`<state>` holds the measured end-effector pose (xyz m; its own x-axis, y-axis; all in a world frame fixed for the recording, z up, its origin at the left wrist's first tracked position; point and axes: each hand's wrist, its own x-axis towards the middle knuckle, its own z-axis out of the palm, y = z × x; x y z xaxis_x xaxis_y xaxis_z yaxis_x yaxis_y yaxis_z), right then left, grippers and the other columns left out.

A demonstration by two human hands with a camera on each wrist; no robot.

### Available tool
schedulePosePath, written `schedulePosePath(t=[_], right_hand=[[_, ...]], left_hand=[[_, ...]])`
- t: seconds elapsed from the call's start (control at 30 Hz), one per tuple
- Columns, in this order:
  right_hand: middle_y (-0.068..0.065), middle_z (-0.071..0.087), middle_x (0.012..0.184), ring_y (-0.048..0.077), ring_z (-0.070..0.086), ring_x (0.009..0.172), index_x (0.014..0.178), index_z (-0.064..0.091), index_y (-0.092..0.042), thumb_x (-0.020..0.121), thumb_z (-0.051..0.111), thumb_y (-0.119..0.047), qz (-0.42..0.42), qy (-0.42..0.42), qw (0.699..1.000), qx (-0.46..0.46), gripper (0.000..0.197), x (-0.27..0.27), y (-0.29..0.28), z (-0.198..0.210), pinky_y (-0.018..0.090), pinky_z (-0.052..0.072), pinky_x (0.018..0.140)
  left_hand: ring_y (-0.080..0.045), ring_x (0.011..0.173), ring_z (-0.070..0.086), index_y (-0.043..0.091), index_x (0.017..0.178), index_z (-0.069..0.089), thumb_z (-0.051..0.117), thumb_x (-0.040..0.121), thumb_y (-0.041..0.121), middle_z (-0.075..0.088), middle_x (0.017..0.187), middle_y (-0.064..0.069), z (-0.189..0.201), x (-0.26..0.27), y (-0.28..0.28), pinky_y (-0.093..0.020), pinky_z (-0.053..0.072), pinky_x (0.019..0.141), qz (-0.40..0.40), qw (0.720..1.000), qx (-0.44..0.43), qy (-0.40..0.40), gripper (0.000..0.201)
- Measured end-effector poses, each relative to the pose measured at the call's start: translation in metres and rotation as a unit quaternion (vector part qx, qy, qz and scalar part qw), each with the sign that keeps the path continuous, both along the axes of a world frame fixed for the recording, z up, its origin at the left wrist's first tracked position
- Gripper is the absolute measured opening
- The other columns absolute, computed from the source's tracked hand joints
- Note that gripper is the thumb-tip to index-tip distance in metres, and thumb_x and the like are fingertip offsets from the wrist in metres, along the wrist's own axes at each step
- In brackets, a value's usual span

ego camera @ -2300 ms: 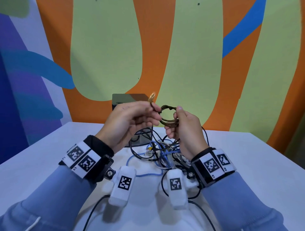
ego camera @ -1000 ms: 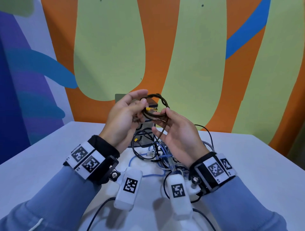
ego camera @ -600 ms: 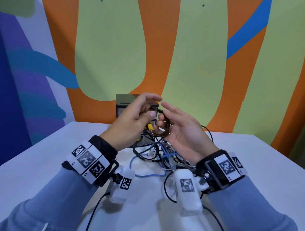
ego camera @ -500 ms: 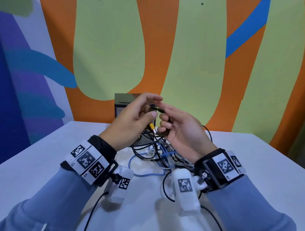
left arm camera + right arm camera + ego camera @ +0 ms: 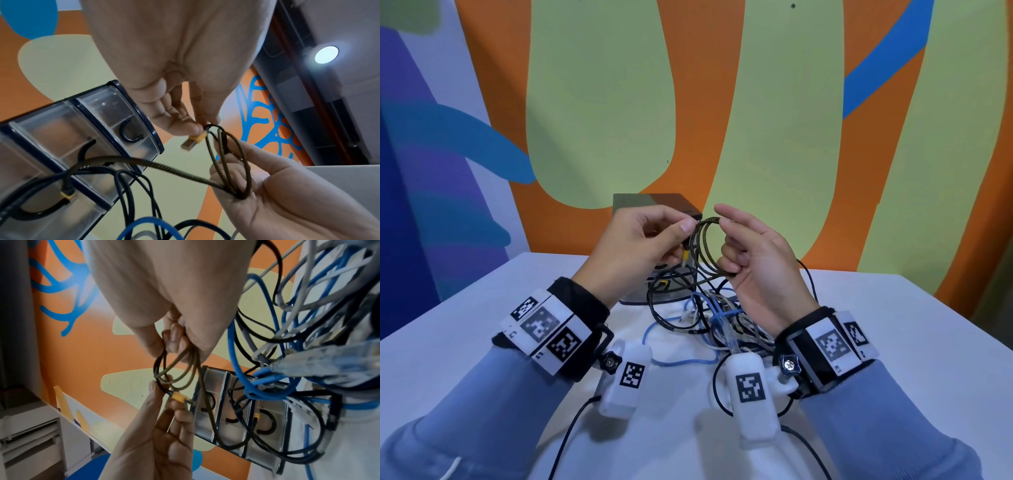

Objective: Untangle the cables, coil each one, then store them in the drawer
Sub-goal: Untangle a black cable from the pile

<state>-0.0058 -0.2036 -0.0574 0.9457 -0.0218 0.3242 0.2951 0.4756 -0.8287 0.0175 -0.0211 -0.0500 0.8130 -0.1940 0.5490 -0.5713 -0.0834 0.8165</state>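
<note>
A brown-and-black braided cable (image 5: 705, 247) is wound into a small coil of several loops, held upright above the table between both hands. My left hand (image 5: 685, 229) pinches the coil's top beside its yellow plug (image 5: 197, 138). My right hand (image 5: 726, 240) has its lower fingers curled round the loops, index finger out. The cable's free tail (image 5: 156, 165) runs down into the tangle of black, blue and grey cables (image 5: 717, 317) on the white table (image 5: 893, 342). The drawer unit (image 5: 654, 205), with clear drawer fronts (image 5: 86, 129), stands behind the hands.
Black cables drape across the drawer fronts (image 5: 236, 417), one with a second yellow plug (image 5: 663, 283). Blue network cables (image 5: 265, 369) lie in the heap under my right wrist. A painted wall (image 5: 774, 120) rises close behind the table.
The hands have drawn slightly apart and the coil, earlier bunched between the fingers, now stands as open loops between them. The left hand has shifted to pinch it near the yellow plug.
</note>
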Motion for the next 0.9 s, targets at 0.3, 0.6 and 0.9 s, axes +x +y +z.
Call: schedulePosePath(t=[0.3, 0.6, 0.9], right_hand=[[-0.013, 0.043, 0.059, 0.005, 0.034, 0.053, 0.120, 0.073, -0.003, 0.105, 0.060, -0.013, -0.071, -0.049, 0.995, -0.046, 0.021, 0.002, 0.007, -0.006, 0.017, 0.034, 0.052], [-0.019, 0.055, 0.064, 0.002, 0.044, 0.058, 0.106, 0.080, -0.021, 0.104, 0.065, -0.027, -0.165, -0.045, 0.972, -0.164, 0.017, 0.004, 0.012, -0.013, 0.023, 0.042, 0.064], [-0.019, 0.053, 0.053, 0.003, 0.040, 0.050, 0.101, 0.075, -0.007, 0.108, 0.057, -0.016, -0.088, -0.022, 0.992, -0.086, 0.021, 0.002, 0.010, -0.007, 0.021, 0.035, 0.056]], left_hand=[[-0.017, 0.088, 0.073, 0.005, 0.102, 0.083, 0.078, 0.093, 0.027, 0.080, 0.098, -0.015, -0.003, -0.009, -0.011, -0.028, 0.061, 0.084, -0.046, 0.997, -0.046, 0.052, 0.024], [-0.013, 0.082, 0.067, 0.024, 0.135, 0.064, 0.078, 0.095, 0.008, 0.072, 0.088, -0.009, -0.010, -0.009, -0.016, -0.023, 0.051, 0.079, -0.033, 0.998, -0.051, 0.028, 0.045], [-0.021, 0.077, 0.043, 0.020, 0.134, 0.066, 0.054, 0.098, 0.008, 0.060, 0.080, -0.007, -0.008, -0.015, -0.026, -0.032, 0.034, 0.066, -0.131, 0.976, -0.109, 0.132, 0.039]])
